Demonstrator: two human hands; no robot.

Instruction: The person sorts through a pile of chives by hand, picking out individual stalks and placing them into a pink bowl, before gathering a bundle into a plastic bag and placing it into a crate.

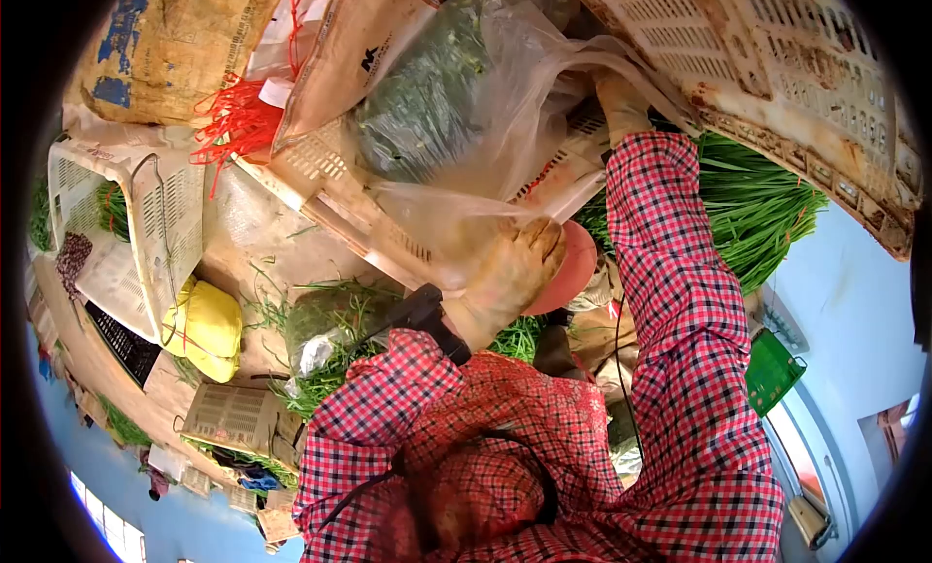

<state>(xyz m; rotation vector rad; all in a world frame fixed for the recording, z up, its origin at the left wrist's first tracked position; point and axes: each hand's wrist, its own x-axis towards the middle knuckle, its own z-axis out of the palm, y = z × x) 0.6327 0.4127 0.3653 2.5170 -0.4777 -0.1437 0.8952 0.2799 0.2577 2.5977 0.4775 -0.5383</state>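
Observation:
A clear plastic bag [529, 107] lies across a pale crate [335, 165], with long green stalks [427, 102] packed inside it. My left hand [515, 272] has its fingers curled closed on the bag's loose near edge. Farther up, my right hand [621, 102] reaches in at the bag's mouth, where thin plastic drapes around the wrist. Its fingers are hidden by the plastic. Beneath my left hand shows a round pink-red surface [568, 272].
Red ties [238, 121] hang at the crate's left. A rusty-stained white crate [777, 78] rises at upper right, above a bundle of green leaves [757, 204]. On the floor at left are a yellow sack [204, 330], a tipped white crate [165, 223] and scattered greens [340, 315].

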